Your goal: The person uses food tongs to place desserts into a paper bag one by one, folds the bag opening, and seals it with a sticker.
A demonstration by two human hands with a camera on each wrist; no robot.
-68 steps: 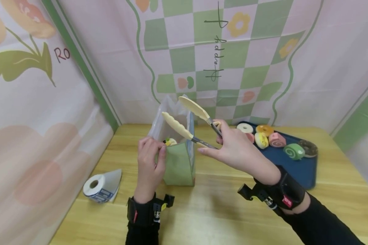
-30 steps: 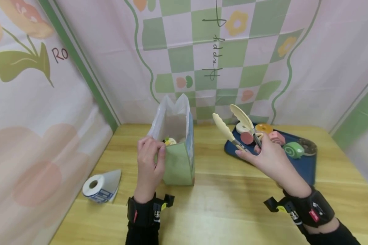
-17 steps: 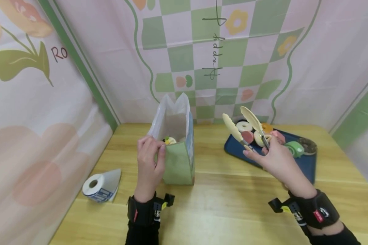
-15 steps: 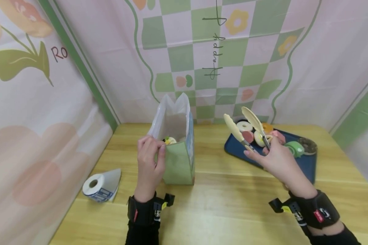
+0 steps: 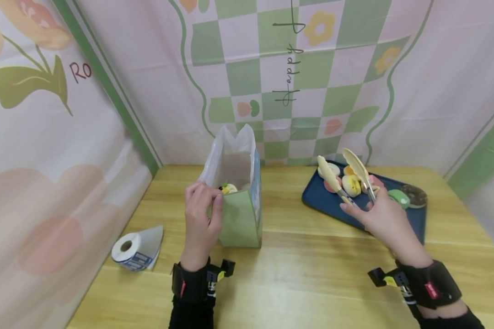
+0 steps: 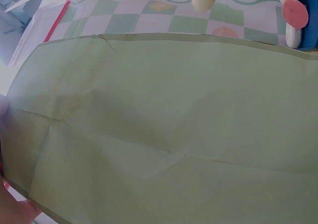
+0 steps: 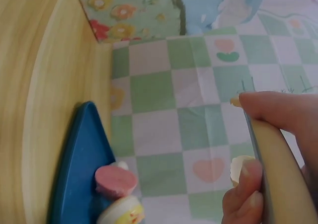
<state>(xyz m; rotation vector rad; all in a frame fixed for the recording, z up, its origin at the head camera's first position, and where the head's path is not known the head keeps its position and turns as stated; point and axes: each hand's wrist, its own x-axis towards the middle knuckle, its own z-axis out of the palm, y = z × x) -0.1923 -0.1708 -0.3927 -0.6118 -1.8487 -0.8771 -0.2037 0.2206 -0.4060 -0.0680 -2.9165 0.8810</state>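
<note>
My left hand [image 5: 200,214] pinches the near rim of a green paper bag [image 5: 240,214] that stands upright on the wooden table; the bag's green side [image 6: 164,129] fills the left wrist view. A small yellow and white pastry [image 5: 229,188] shows inside it. My right hand [image 5: 380,218] grips cream tongs [image 5: 346,171], whose arms are spread with nothing between them, over a blue tray [image 5: 325,201] of toy pastries. A pink pastry [image 7: 116,180] and a yellow and white one [image 7: 121,213] lie on the tray [image 7: 79,169] in the right wrist view.
A roll of labels [image 5: 132,250] lies at the table's left front. On the tray sit a green swirl roll [image 5: 397,197] and a dark doughnut [image 5: 414,195]. Patterned cloth walls close in the table at the back and left.
My right hand has carried the open tongs from above the bag rightwards and down over the tray. The left hand and the bag have stayed put.
</note>
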